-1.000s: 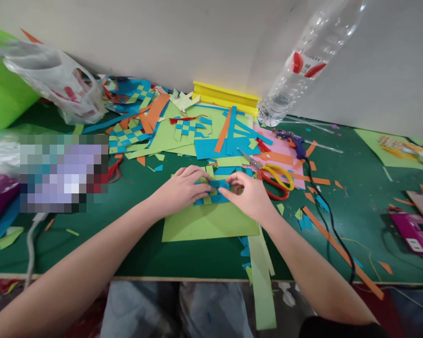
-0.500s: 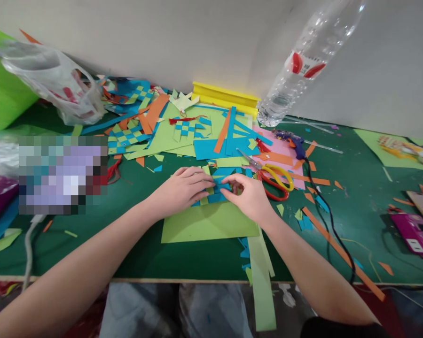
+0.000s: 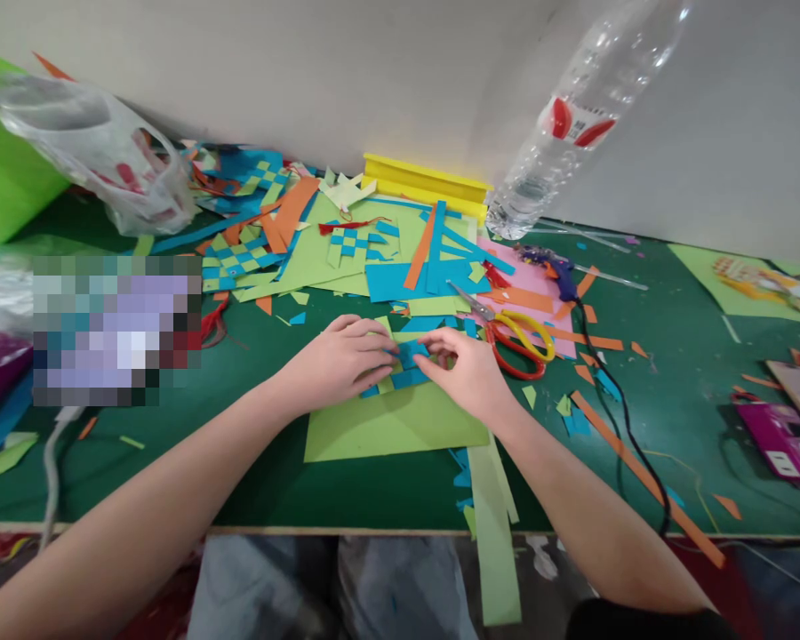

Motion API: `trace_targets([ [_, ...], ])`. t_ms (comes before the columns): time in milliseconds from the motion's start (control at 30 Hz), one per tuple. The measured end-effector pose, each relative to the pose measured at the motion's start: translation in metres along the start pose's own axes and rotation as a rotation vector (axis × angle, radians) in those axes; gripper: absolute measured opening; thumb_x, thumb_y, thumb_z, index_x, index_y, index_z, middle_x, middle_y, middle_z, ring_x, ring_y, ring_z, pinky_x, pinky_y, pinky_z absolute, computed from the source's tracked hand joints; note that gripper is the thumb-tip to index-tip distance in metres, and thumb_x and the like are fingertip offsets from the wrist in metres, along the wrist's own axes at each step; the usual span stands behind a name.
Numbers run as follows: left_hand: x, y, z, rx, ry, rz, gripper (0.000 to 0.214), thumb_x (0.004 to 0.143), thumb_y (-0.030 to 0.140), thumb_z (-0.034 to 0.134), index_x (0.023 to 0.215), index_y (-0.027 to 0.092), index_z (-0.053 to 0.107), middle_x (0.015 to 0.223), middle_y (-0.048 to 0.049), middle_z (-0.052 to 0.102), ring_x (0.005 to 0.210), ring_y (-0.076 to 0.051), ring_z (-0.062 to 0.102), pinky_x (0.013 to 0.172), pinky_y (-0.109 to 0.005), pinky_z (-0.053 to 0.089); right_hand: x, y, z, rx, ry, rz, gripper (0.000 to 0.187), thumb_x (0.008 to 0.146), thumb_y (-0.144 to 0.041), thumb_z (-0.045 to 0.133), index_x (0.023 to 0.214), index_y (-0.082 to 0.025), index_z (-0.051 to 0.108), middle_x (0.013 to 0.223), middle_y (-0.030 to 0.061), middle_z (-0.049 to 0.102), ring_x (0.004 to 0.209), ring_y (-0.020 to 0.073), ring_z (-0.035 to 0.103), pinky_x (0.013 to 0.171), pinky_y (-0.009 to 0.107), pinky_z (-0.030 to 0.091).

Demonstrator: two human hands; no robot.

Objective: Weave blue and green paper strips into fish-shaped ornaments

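Observation:
A small weave of blue and light-green paper strips (image 3: 406,372) lies on a light-green sheet (image 3: 393,425) in the middle of the green table (image 3: 253,462). My left hand (image 3: 340,360) rests curled on the weave's left side, fingertips pressing the strips. My right hand (image 3: 463,373) pinches a blue strip at the weave's right side between thumb and fingers. The two hands nearly touch over the weave, and most of it is hidden under them.
Yellow-handled scissors (image 3: 516,333) lie just right of my right hand. Behind are piles of paper strips and finished weaves (image 3: 240,258), a yellow tray (image 3: 427,182), a plastic bottle (image 3: 573,116), a glue gun (image 3: 560,271) with black cable, and a plastic bag (image 3: 93,151) at left.
My right hand's fingers have slid slightly left along the blue strip, closer to my left hand. Otherwise the hands stay in place over the weave.

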State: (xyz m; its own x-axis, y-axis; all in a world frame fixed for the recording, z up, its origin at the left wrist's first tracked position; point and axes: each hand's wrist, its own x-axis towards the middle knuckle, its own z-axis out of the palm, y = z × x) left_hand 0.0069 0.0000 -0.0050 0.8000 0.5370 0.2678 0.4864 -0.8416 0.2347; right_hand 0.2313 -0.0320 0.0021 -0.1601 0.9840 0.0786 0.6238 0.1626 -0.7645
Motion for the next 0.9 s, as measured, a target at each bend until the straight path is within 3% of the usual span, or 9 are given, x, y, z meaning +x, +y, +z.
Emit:
trace_targets([
  [700,-0.0011,0.0000,-0.0026,-0.075,0.009,-0.008,0.023,0.095,0.032,0.052,0.099,0.027,0.073,0.112,-0.0012,0.072,0.118,-0.022,0.057,0.099,-0.041,0.034,-0.0030,-0.0038,0.0090,0.043,0.005,-0.020,0.021,0.083,-0.030,0.063,0.102,-0.022,0.061,0.081,-0.0002,0.070,0.061,0.0119,0.058,0.062,0.027,0.047],
  [900,-0.0010,0.0005,-0.0021,-0.054,0.016,-0.014,0.024,0.095,0.032,0.050,0.104,0.027,0.072,0.110,-0.0022,0.073,0.115,-0.022,0.058,0.100,-0.042,0.033,-0.0022,-0.0073,0.0063,0.046,-0.024,0.035,0.024,0.082,-0.034,0.064,0.103,-0.022,0.060,0.084,0.0014,0.072,0.063,0.0135,0.061,0.063,0.028,0.048],
])
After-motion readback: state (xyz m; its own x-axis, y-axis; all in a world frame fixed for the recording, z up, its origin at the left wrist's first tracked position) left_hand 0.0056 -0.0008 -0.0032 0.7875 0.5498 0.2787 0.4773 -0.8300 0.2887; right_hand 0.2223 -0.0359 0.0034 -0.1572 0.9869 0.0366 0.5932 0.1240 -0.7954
